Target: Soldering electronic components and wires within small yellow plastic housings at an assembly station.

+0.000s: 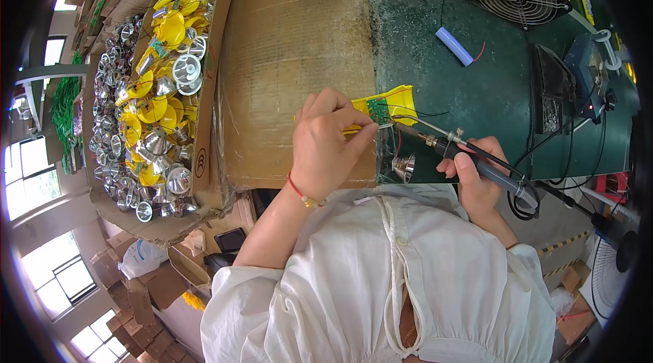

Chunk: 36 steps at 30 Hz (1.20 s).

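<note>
A right hand (479,189) wraps its grip around a soldering iron (490,174); the left hand (330,135), fingertips pressed together, contents unclear, flanks a circuit board (377,110). Apparent soldering next demands steadiness.

Open lanes over the cardboard, crowding by the soldering iron (491,174)
The bare cardboard sheet (292,23) leaves passage between the carton (216,84) and the left hand (330,135), and beyond that hand. The iron, in the right hand (477,183), bars the near right; a reflector cup (404,168) sits nearby. Green tabletop (500,88) lies open between battery (454,46) and black box (552,91).
</note>
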### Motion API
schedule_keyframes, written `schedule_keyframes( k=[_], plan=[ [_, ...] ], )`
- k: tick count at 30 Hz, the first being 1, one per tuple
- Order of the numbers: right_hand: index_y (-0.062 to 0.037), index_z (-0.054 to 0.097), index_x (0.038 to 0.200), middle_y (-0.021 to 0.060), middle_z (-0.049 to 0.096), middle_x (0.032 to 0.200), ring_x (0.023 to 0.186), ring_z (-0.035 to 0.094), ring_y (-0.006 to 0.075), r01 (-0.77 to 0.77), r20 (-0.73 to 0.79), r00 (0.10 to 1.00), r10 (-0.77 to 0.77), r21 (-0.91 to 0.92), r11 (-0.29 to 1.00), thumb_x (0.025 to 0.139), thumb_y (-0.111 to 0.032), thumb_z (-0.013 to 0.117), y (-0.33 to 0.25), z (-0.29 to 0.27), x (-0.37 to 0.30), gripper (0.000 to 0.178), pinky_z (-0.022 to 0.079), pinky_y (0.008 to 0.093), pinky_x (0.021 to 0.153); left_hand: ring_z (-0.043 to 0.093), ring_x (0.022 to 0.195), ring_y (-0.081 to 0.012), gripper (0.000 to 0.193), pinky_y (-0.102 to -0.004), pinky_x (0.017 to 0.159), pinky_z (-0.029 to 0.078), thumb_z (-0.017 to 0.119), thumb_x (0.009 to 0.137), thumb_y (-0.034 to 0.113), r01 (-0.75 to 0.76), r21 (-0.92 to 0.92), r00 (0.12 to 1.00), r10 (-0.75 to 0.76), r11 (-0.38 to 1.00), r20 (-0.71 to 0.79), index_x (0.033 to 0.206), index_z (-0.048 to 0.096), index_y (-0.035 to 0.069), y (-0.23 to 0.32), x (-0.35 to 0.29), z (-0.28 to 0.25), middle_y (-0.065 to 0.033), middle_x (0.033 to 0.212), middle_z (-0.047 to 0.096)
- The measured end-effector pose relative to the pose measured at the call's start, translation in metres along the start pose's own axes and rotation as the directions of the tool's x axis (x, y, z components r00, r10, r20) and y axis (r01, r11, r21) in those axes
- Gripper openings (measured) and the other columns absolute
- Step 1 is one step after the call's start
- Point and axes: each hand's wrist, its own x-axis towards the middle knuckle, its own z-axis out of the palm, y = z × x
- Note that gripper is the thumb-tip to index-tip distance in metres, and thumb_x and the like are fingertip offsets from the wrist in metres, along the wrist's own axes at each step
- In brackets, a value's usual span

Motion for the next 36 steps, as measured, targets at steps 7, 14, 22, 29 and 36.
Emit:
schedule_keyframes(
  k=[7, 14, 22, 29, 36],
  plan=[
    [0.002, 0.045, 0.087, 0.0107, 0.053, 0.068, 0.057, 0.055, 0.0145, 0.066, 0.001, 0.998, -0.066, 0.053, 0.996, 0.081, -0.006, 0.056, 0.003, -0.002, 0.002, 0.015, 0.05, 0.0281, 0.054, 0.048, 0.077, -0.0222, 0.01, -0.0343, 0.069, 0.038, 0.071, 0.062, 0.009, -0.03, -0.096, 1.0, 0.029, 0.995, -0.013, 0.07, 0.065, 0.008, 0.0, -0.002, 0.006, -0.0047, 0.081, 0.049],
    [0.0029, 0.046, 0.088, 0.0139, 0.057, 0.072, 0.061, 0.06, 0.016, 0.072, 0.019, 0.997, -0.073, 0.076, 0.995, 0.081, -0.005, 0.057, 0.003, -0.004, 0.002, 0.015, 0.049, 0.0248, 0.053, 0.048, 0.081, -0.0221, 0.007, -0.0355, 0.071, 0.034, 0.069, 0.063, 0.01, 0.024, -0.021, 1.0, -0.024, 0.999, -0.019, 0.066, 0.063, 0.008, 0.005, -0.001, 0.01, -0.0037, 0.08, 0.048],
    [0.0029, 0.046, 0.087, 0.0141, 0.058, 0.072, 0.062, 0.06, 0.016, 0.062, 0.027, 0.998, -0.063, 0.058, 0.996, 0.081, -0.005, 0.057, 0.004, -0.006, 0.001, 0.015, 0.049, 0.0246, 0.053, 0.048, 0.082, -0.0223, 0.006, -0.0348, 0.073, 0.033, 0.067, 0.059, 0.008, 0.122, -0.065, 0.992, -0.123, 0.99, -0.008, 0.06, 0.061, 0.008, 0.007, 0.004, 0.012, -0.0027, 0.078, 0.049],
    [0.0031, 0.046, 0.087, 0.014, 0.058, 0.072, 0.062, 0.06, 0.016, 0.037, 0.016, 0.999, -0.038, 0.056, 0.998, 0.08, -0.005, 0.058, 0.005, -0.009, 0.0, 0.016, 0.05, 0.0248, 0.053, 0.046, 0.08, -0.0211, 0.007, -0.0333, 0.073, 0.03, 0.066, 0.058, 0.007, 0.095, 0.013, 0.99, -0.093, 0.995, -0.109, 0.057, 0.059, 0.008, 0.013, -0.002, 0.02, -0.002, 0.077, 0.049],
    [0.0035, 0.046, 0.086, 0.0144, 0.058, 0.071, 0.062, 0.06, 0.0158, 0.054, 0.045, 0.997, -0.057, 0.063, 0.997, 0.08, -0.005, 0.058, 0.003, -0.01, -0.001, 0.016, 0.05, 0.0253, 0.054, 0.046, 0.079, -0.0209, 0.009, -0.0335, 0.073, 0.029, 0.066, 0.057, 0.006, 0.084, 0.064, 0.987, -0.074, 0.994, -0.146, 0.056, 0.057, 0.008, 0.016, -0.005, 0.024, -0.0019, 0.077, 0.049]
  ],
)
